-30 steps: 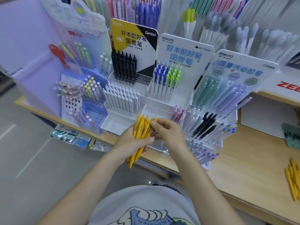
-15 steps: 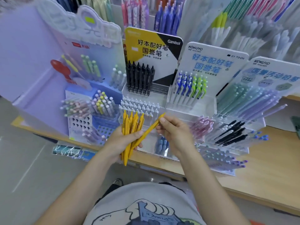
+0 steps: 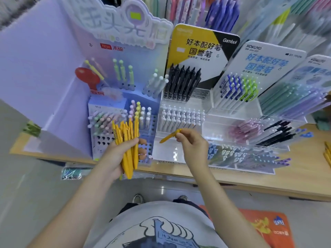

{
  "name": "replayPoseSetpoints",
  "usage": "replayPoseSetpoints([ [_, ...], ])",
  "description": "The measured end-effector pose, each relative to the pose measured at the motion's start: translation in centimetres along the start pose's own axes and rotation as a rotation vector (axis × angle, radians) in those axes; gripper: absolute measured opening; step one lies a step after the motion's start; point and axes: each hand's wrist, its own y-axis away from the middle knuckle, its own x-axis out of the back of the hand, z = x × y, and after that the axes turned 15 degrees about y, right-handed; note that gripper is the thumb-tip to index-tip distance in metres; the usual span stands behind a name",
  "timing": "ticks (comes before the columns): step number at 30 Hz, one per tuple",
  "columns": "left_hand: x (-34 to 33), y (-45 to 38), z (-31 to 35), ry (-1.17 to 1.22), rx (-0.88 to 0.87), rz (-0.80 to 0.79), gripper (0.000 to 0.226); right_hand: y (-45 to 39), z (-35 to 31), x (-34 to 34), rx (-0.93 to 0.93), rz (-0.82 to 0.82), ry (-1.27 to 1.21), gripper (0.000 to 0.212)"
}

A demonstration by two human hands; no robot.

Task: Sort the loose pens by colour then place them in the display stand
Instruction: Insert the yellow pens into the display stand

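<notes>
My left hand (image 3: 116,154) grips a bunch of yellow pens (image 3: 128,140). My right hand (image 3: 192,145) pinches one yellow pen (image 3: 169,136) by the stand (image 3: 180,153).

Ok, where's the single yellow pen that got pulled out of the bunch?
In the head view the single yellow pen is pinched in the right hand, centre frame, over the clear acrylic tray, just right of the yellow bundle the left hand grips.

Your left hand (image 3: 114,158) holds a bundle of pens (image 3: 127,145) upright before the left stand (image 3: 123,111). Your right hand (image 3: 192,145) pinches one pen (image 3: 169,136) to the bundle's right, before the middle stand (image 3: 180,126). Both stands sit on the shelf (image 3: 268,179), with more pens (image 3: 328,154) at its right edge.
</notes>
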Motion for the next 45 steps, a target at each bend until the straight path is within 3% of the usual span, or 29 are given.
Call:
replayPoseSetpoints([
  [4,1.0,-0.3,-0.5,-0.036,0.045,0.012,0.012,-0.7,0.8,-2.5,0.036,-0.045,0.154,0.034],
  [9,1.5,-1.0,-0.8,-0.066,0.074,0.000,0.012,-1.4,1.8,-4.1,0.068,-0.049,0.307,0.008],
  [16,1.7,-1.6,-0.9,-0.038,0.102,-0.012,0.013,-1.7,2.1,-4.5,0.214,-0.132,0.455,0.008],
  [20,1.6,-1.8,-0.9,-0.064,0.102,-0.028,0.013,-1.8,3.1,-5.8,0.212,-0.217,0.495,0.009],
  [25,1.7,-1.6,-1.2,-0.100,0.113,-0.079,0.015,-2.0,3.8,-6.2,0.150,-0.224,0.477,0.007],
  [29,1.7,-1.7,-1.6,-0.107,0.120,-0.084,0.016,-1.8,2.6,-5.2,0.140,-0.193,0.530,0.019],
  [31,1.4,-1.7,-1.8,-0.120,0.125,-0.098,0.019,-1.0,1.0,-3.9,0.087,-0.160,0.389,0.014],
  [34,0.9,-1.8,-2.4,-0.168,0.125,-0.120,0.014,0.1,-2.0,-2.0,-0.104,-0.320,-0.047,0.010],
  [37,0.0,-1.7,-2.8,-0.229,0.118,-0.120,0.013,0.6,-3.0,-1.3,-0.151,-0.390,-0.112,0.010],
  [40,-0.2,-1.5,-2.7,-0.220,0.134,-0.134,0.014,0.5,-3.2,0.0,-0.182,-0.313,-0.202,0.006],
  [45,0.8,-1.6,-2.4,-0.120,0.143,-0.094,0.012,-0.3,-2.2,3.1,-0.146,-0.023,-0.300,0.010],
])
